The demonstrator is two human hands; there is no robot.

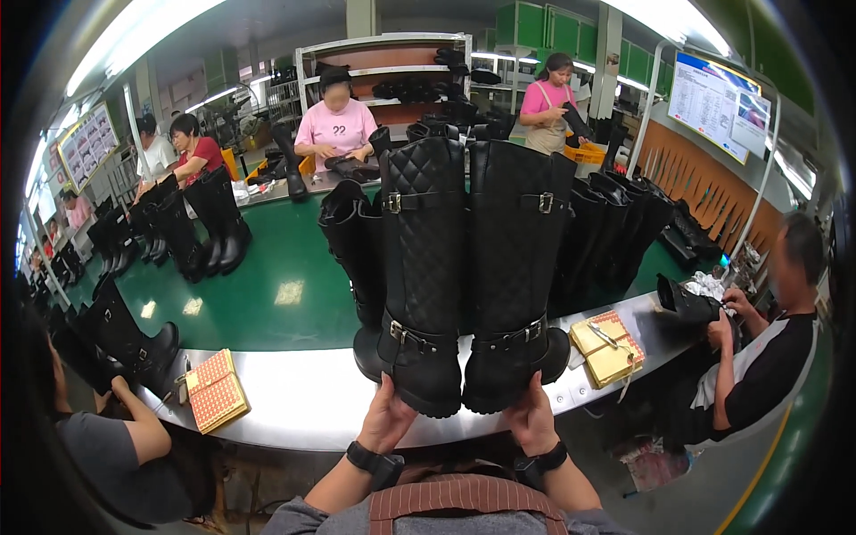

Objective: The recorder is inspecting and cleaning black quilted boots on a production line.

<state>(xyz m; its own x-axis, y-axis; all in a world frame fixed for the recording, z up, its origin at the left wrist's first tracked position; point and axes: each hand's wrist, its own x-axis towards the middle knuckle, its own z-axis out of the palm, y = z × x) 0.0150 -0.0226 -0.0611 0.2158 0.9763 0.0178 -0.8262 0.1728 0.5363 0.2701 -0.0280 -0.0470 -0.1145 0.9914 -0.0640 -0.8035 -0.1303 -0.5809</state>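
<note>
Where fingers (pixel 387 390) curl, apparently underneath, black boots (pixel 423 276) stand upright.

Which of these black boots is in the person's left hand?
The quilted boot in front, left of the other held boot: the left hand holds its base, the right hand the other's.

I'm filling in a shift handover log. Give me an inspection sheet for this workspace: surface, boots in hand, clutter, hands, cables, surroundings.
Surface: bare metal strip along the near edge, green tabletop beyond.
Job's things: left boot and right boot, black, buckled, side by side, shafts up; whether lifted is unclear.
Clutter: patterned pads at left and right, the latter with a metal tool on top; more black boots around.
Hands: left hand grips the left boot low down, right hand the right boot.
Cables: nothing seen.
Surroundings: co-workers at both sides and across; metal-framed shelving behind.
</note>
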